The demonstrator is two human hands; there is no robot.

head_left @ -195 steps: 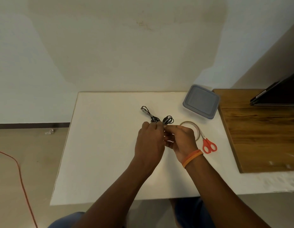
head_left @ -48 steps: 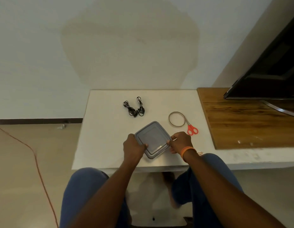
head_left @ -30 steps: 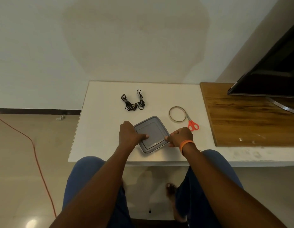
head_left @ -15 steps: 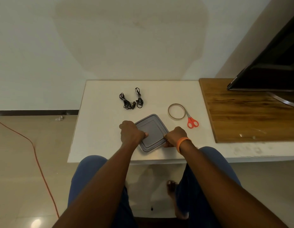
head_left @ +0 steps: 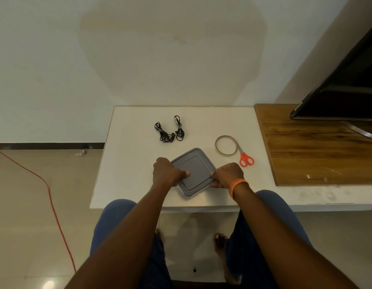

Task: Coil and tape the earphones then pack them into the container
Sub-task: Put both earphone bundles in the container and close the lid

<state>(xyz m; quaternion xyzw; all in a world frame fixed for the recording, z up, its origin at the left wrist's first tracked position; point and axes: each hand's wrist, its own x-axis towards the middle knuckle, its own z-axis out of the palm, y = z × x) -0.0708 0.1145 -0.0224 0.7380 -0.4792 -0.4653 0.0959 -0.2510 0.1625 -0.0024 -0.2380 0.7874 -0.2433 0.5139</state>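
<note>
A grey square container (head_left: pixel 194 171) with its lid on sits near the front edge of the white table (head_left: pixel 130 163), turned like a diamond. My left hand (head_left: pixel 166 173) grips its left corner, thumb on the lid. My right hand (head_left: pixel 227 176), with an orange wristband, pinches the right corner. Two black coiled earphones (head_left: pixel 170 130) lie side by side farther back on the table, apart from both hands. A tape roll (head_left: pixel 225 145) lies to the right of the container.
Orange-handled scissors (head_left: pixel 245 158) lie against the tape roll. A wooden board (head_left: pixel 318 147) covers the table's right part, with a dark screen (head_left: pixel 345 90) above it. An orange cable (head_left: pixel 53 205) runs over the floor at left. My knees are under the table's front edge.
The coiled earphones were put down on the table and the container was brought to the front. Over the last second both hands have kept hold of its corners, hardly shifting.
</note>
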